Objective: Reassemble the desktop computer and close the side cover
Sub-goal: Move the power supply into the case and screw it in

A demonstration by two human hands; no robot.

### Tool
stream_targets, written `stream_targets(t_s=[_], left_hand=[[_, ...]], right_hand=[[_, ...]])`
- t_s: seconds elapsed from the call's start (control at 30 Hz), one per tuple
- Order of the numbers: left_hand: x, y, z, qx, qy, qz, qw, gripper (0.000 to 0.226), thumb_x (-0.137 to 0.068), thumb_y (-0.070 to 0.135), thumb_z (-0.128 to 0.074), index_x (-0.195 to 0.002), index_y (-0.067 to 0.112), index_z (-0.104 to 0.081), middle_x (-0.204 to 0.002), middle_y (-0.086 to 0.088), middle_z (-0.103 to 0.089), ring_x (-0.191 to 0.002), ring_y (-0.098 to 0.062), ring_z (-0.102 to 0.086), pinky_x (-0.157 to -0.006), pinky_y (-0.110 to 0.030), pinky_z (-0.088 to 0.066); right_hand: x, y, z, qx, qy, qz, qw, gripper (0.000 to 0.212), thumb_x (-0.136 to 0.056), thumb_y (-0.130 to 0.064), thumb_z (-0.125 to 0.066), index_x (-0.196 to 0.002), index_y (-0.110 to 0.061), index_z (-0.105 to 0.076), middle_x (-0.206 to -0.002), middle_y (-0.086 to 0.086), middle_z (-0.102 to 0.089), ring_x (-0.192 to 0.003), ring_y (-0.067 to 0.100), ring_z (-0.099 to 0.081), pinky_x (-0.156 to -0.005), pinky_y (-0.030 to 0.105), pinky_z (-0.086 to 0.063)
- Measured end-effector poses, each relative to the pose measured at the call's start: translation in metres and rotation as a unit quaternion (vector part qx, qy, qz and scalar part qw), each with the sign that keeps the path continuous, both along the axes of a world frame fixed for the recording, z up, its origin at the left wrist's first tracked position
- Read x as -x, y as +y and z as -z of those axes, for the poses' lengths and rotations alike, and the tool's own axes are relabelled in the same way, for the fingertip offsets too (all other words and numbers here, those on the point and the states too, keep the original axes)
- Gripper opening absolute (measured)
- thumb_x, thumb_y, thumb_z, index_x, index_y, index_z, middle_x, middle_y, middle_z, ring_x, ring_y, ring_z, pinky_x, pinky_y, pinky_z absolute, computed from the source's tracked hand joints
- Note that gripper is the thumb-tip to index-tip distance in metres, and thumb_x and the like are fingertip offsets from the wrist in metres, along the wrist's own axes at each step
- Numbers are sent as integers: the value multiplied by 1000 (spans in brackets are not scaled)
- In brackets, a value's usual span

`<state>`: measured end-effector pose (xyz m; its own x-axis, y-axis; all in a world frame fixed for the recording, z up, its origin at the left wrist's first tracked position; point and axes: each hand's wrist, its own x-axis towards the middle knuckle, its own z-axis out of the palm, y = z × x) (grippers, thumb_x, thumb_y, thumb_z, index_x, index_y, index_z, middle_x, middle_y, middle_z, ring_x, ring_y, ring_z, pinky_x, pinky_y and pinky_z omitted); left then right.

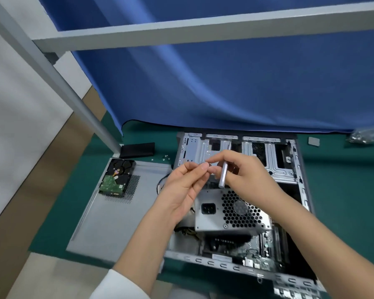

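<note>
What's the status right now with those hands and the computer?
Both hands up over open case. Left hand pinches small part; right hand holds screwdriver. Hard drive out, lying on removed side cover.

Two bare forearms, white sleeve (117, 285) on left arm

Repair workbench: green mat (337, 190), blue curtain (225, 83).

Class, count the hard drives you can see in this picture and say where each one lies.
1. The hard drive lies circuit board up on the detached side cover, left of the open case. Others may be hidden inside.
</note>
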<state>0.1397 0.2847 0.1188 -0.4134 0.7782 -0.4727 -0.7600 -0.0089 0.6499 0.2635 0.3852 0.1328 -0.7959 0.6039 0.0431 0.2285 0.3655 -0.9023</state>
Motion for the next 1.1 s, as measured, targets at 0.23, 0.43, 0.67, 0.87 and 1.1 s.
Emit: stream_targets(t_s=[0.23, 0.43, 0.67, 0.87, 1.1], left_hand=[[-38, -18, 2, -2, 9, 19, 1000, 28, -66, 3, -71, -91, 4, -59, -80, -8, -71, -73, -12, -70, -65, -17, -55], [-45, -21, -3, 24, 104, 148, 983, 41, -72, 14, -70, -109, -2, -63, -90, -11, -73, -79, -13, -70, -68, -16, -54], [-39, -27, 1, 31, 123, 191, 973, 38, -70, 8, -71, -106, -2, -64, -92, -17, -73, -82, -19, -72, -65, -17, -55], [-53, -24, 8, 25, 223, 152, 963, 22, -75, 15, -67, -96, 13, -73, -85, -6, -73, -74, -13, -69, -66, -16, -54], [-75, -23, 13, 27, 297, 150, 943, 12, -86, 5, -64, -90, 13, -73, -77, 0, -72, -67, -11, -67, -64, -18, -54]], right_hand=[[-41, -15, 9, 33, 17, 7, 999, 8, -85, -27, -70, -84, -35, -68, -73, -16, -66, -66, 2, -60, -64, 22, -50], [-60, -17, 14, 41, 26, 4, 999, 9, -84, -28, -69, -87, -36, -67, -76, -10, -67, -69, 13, -62, -67, 31, -53], [-69, -25, 15, 1, -6, -29, 1000, 14, -87, -33, -65, -95, -45, -63, -86, -18, -67, -80, 3, -63, -76, 29, -54], [-83, -26, 13, 116, 57, 10, 992, 39, -83, -66, -42, -107, -39, -57, -69, -13, -61, -61, 4, -55, -62, 23, -44], [-102, -23, 17, 110, 91, 91, 986, 33, -94, -51, -40, -105, -35, -67, -60, -20, -54, -63, 0, -51, -65, 15, -42]])
